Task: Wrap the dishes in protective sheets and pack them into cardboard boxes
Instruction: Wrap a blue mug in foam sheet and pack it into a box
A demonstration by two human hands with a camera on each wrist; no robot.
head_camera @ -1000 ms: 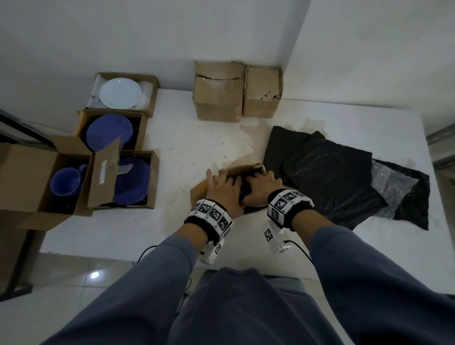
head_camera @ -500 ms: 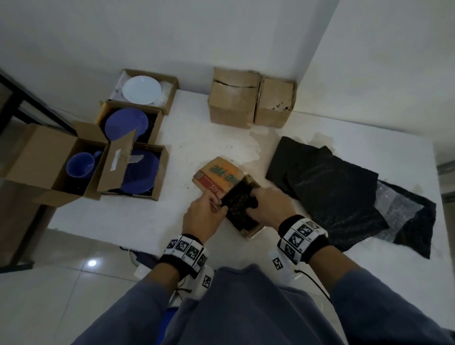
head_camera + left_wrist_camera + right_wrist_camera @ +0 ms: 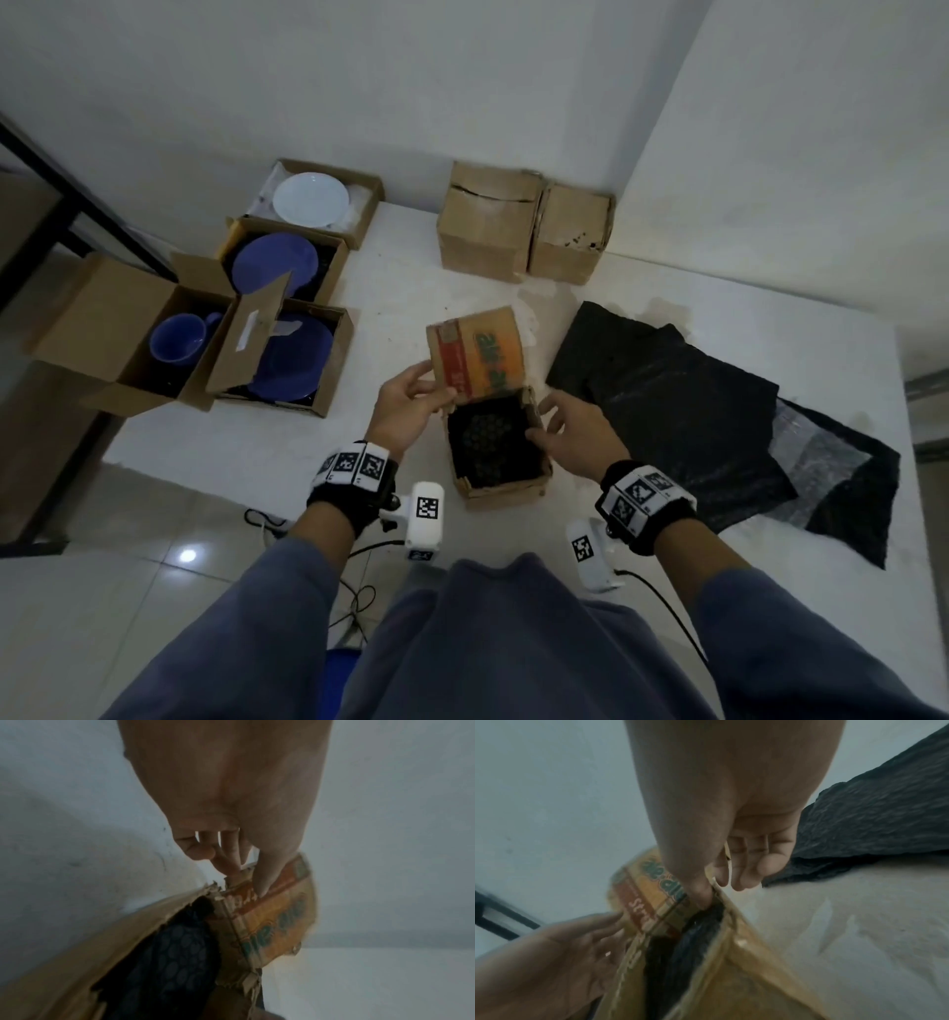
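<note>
At the centre of the head view, a small cardboard box (image 3: 506, 480) sits on the white table (image 3: 318, 442) near its front edge, its printed orange flap (image 3: 477, 352) raised toward the back. Inside lies a dish bundle wrapped in black bubble sheet (image 3: 490, 442), filling the opening. The left hand (image 3: 405, 406) pinches the left edge of the flap between thumb and fingertips; the left wrist view shows the thumb (image 3: 267, 870) pressed on the printed face. The right hand (image 3: 577, 434) grips the box's right wall, thumb inside the rim and fingers curled outside. To the right of the box, black protective sheets (image 3: 683, 411) lie spread on the table, overlapping. At the upper left, 4 open boxes hold a white plate (image 3: 310, 199), a blue plate (image 3: 274, 259), another blue plate (image 3: 292, 360) and a blue cup (image 3: 179, 339). At the upper centre, 2 closed cardboard boxes (image 3: 524, 228) stand side by side against the wall.
</note>
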